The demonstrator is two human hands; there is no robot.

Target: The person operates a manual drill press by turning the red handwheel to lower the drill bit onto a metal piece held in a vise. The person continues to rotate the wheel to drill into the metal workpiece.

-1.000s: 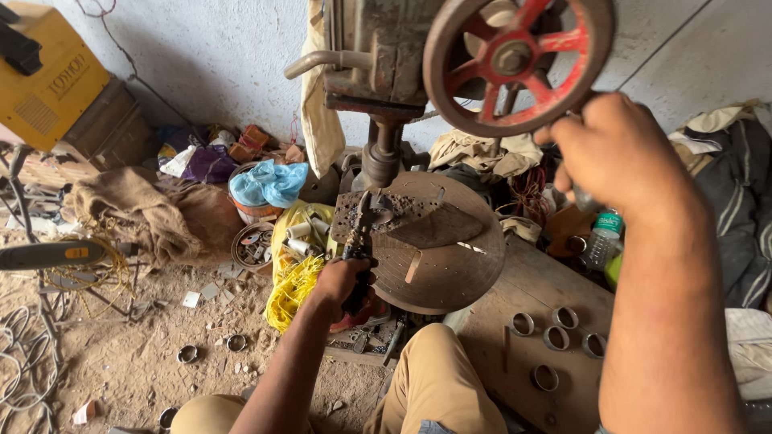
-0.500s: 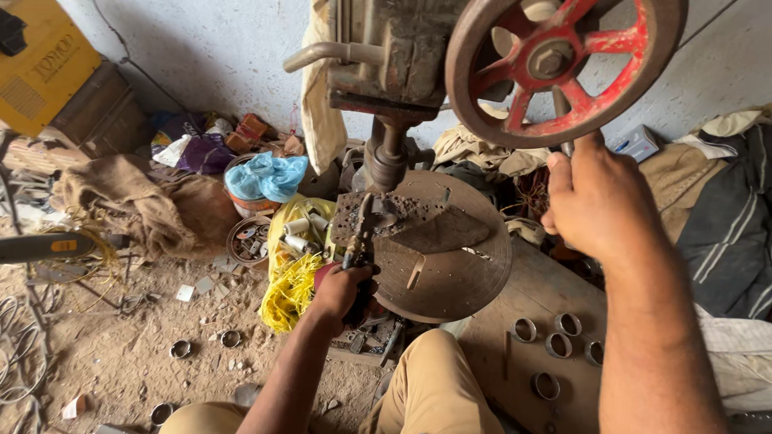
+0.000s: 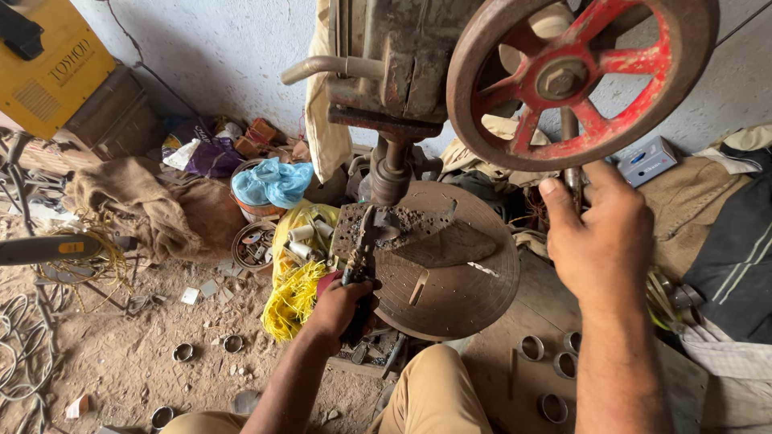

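A rusty drill press stands in front of me, with a red-spoked handwheel [image 3: 572, 76] at the top right and a round metal table [image 3: 466, 273] under the spindle [image 3: 391, 173]. My right hand [image 3: 601, 237] is closed around the wheel's handle just below its rim. My left hand [image 3: 342, 304] grips the handles of pliers [image 3: 361, 249], whose jaws reach onto a perforated metal plate [image 3: 394, 225] lying on the round table beneath the spindle. My knee in tan trousers [image 3: 426, 394] is below the table.
Several short metal rings [image 3: 532, 347] lie on a wooden board at the lower right, and more are scattered on the dirt floor [image 3: 183, 352]. A yellow bag [image 3: 296, 277], a bucket with blue plastic [image 3: 269, 183], burlap sacks [image 3: 137, 201] and a yellow machine [image 3: 48, 64] crowd the left.
My right hand has slid down from the wheel's rim to the handle beneath it. The view has moved closer to the wheel. My left hand keeps its hold on the pliers.
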